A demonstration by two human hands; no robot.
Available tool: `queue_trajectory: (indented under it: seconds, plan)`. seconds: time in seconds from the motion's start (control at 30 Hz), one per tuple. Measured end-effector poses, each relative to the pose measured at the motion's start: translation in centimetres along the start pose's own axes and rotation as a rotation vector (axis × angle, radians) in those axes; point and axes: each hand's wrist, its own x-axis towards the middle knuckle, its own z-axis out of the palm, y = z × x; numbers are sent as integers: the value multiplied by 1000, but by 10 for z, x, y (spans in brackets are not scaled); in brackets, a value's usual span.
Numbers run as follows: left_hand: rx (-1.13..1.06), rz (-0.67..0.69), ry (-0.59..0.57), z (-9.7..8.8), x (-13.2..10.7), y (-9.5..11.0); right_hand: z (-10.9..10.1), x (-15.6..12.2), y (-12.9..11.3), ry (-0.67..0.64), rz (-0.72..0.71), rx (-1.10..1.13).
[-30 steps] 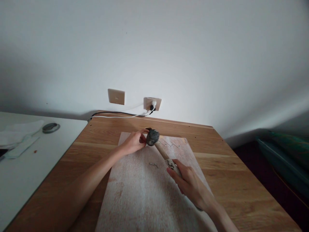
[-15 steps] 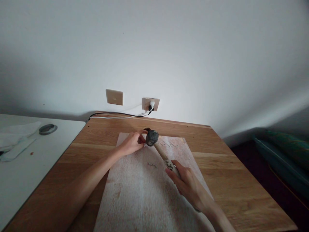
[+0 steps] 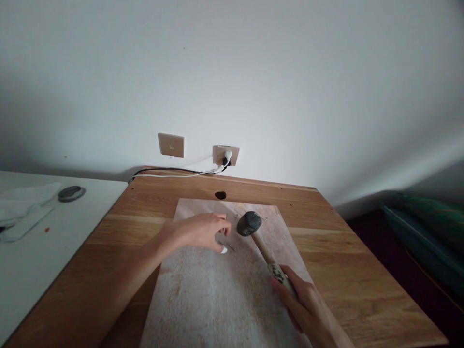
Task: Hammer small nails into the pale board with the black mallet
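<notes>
While the right hand (image 3: 304, 303) held the mallet (image 3: 249, 223), the left hand (image 3: 205, 231) hung beside loose nails (image 3: 232, 248).

The mallet was tilted over the board (image 3: 213, 299) that lay on the desk (image 3: 348, 253), its handle (image 3: 266, 253) wrapped in the right hand's closed grip. Loosely curled, the left hand kept a gap between thumb and fingers (whether the thumb touched a nail could not be told). Good handling here seemed to call for a steady mallet, well clear of the left fingertips, and a light pinch along a nail's shank.
</notes>
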Motion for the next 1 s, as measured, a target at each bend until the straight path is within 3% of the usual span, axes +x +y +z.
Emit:
queue_trajectory:
  seconds: [0.17, 0.3, 0.43, 0.53, 0.77, 1.0]
  plan:
    - [-83, 50, -42, 11, 3, 1, 1, 1, 7, 40, 3, -6]
    - [-123, -19, -32, -5, -2, -6, 1, 2, 12, 65, 0, -2]
    - [-79, -135, 141, -31, -10, -18, 1, 1, 16, 109, -2, -7]
    - [-9, -157, 239, -38, -11, -32, 3, 0, 16, 129, -9, -34]
    - [29, -149, 212, -24, -3, -52, 3, 1, 13, 82, -4, -20]
    - [1, -133, 228, -20, -3, -49, 3, 2, 14, 72, -10, -28]
